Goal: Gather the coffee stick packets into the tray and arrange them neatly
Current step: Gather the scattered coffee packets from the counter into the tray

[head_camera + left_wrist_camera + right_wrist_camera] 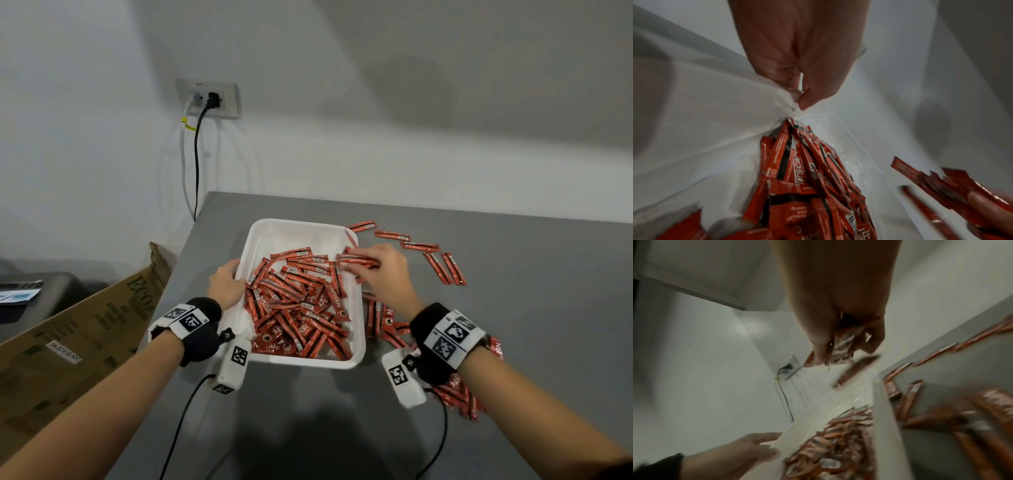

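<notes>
A white tray (294, 233) sits on the grey table, heaped with red coffee stick packets (298, 305). My left hand (226, 282) grips the tray's left rim (785, 104), thumb over the edge. My right hand (383, 265) hovers over the tray's right rim and holds a bunch of packets (358, 261), their ends sticking out over the tray; the same bunch (842, 344) shows blurred in the right wrist view. Loose packets (442, 263) lie on the table to the right, and more (383, 318) lie beside the tray under my right forearm.
The grey table (531, 308) ends at its left edge close to the tray. A cardboard box (85, 325) stands to the left below that edge. A wall socket (209, 99) with cables hangs behind. More packets (459, 394) lie under my right wrist.
</notes>
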Tool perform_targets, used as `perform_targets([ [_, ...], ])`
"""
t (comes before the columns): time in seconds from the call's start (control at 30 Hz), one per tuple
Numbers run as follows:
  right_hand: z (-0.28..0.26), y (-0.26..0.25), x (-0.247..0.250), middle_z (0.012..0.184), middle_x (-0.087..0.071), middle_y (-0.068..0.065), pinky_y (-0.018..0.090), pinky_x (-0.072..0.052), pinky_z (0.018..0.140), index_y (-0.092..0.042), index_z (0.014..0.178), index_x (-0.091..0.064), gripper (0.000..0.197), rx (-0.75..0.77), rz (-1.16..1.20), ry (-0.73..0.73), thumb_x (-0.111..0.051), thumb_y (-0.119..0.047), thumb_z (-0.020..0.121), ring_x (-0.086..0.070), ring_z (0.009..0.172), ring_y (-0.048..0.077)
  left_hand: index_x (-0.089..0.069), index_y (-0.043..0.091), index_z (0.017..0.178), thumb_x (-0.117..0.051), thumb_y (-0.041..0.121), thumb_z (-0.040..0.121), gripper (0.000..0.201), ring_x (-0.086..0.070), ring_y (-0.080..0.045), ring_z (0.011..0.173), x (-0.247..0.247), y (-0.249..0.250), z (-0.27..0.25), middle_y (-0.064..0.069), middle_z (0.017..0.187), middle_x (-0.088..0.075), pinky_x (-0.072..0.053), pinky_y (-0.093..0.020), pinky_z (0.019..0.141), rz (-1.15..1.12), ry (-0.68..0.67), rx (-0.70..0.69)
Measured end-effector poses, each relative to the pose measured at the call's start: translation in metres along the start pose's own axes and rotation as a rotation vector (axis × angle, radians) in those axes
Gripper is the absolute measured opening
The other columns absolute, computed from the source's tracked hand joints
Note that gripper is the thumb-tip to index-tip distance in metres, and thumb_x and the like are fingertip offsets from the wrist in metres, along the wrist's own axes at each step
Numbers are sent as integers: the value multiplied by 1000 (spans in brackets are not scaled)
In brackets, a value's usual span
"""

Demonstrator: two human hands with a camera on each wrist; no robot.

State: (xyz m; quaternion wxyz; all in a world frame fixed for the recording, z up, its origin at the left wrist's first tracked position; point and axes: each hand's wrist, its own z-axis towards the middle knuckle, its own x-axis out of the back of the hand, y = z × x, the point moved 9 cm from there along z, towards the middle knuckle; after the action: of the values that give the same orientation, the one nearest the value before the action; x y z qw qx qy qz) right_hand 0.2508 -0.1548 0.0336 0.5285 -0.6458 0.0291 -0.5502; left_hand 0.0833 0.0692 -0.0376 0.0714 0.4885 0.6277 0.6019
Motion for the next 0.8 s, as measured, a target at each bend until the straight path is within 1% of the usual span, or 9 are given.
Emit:
perform_targets([
  [0.1,-2,-16,-33,133,-47,6,32,-44,101,-21,137,-49,64,2,-20,-271,-70,-39,79,-50,117,18,-46,10,135,-50,4,92,44,-55,-32,115,0,0,1,-16,129,-56,-42,-41,98,3,0,1],
  [0.13,-4,-16,-32,137,-45,5,36,-41,104,-23,140,-45,66,2,-28,-304,-68,-42,81,-45,123,19,-46,10,135,-51,4,91,44,-55,-32,116,0,-1,1,-16,129,-56,-41,-40,98,5,2,-1],
  [0.23,-4,13,1,140,-45,5,42,-39,106,-21,140,-43,62,-84,-107,-211,-64,-42,85,-44,127,22,-46,8,134,-52,4,91,44,-53,-32,117,0,0,1,-16,130,-56,-39,-36,98,15,7,-4],
  [0.33,-23,72,9,145,-39,8,40,-33,109,-18,143,-34,74,-234,-312,-329,-69,-41,82,-38,132,23,-45,7,135,-51,2,91,45,-52,-32,119,0,0,1,-16,131,-55,-38,-37,100,15,5,-10],
  [0.4,-41,106,-6,143,-38,12,39,-36,106,-19,144,-30,83,-349,-377,-392,-70,-49,78,-40,129,25,-45,7,135,-50,2,91,45,-51,-33,120,1,1,0,-17,131,-55,-37,-38,102,16,9,-14],
  [0.5,-49,113,-27,136,-39,14,43,-41,104,-16,140,-34,81,-400,-387,-291,-67,-55,78,-43,125,31,-46,7,134,-50,1,91,44,-52,-33,119,1,1,-2,-16,130,-55,-38,-37,101,11,14,-14],
  [0.6,-38,106,-42,126,-48,13,34,-44,97,-10,132,-44,57,-346,-415,-263,-68,-33,85,-51,116,28,-45,6,135,-51,2,91,44,-52,-32,119,0,0,-2,-16,131,-55,-38,-38,100,9,8,-14],
  [0.7,-31,103,-47,107,-63,13,27,-46,74,-2,106,-59,19,-318,-482,-285,-55,-14,92,-62,94,27,-43,7,136,-51,3,91,46,-51,-32,120,0,-2,-3,-16,132,-54,-38,-40,102,-4,5,0],
  [0.8,-30,109,-38,91,-64,10,26,-50,63,3,96,-60,12,-408,-432,-250,-54,-7,93,-61,78,23,-42,8,137,-51,4,91,47,-51,-32,120,0,-6,-4,-16,133,-53,-38,-41,102,0,2,8],
])
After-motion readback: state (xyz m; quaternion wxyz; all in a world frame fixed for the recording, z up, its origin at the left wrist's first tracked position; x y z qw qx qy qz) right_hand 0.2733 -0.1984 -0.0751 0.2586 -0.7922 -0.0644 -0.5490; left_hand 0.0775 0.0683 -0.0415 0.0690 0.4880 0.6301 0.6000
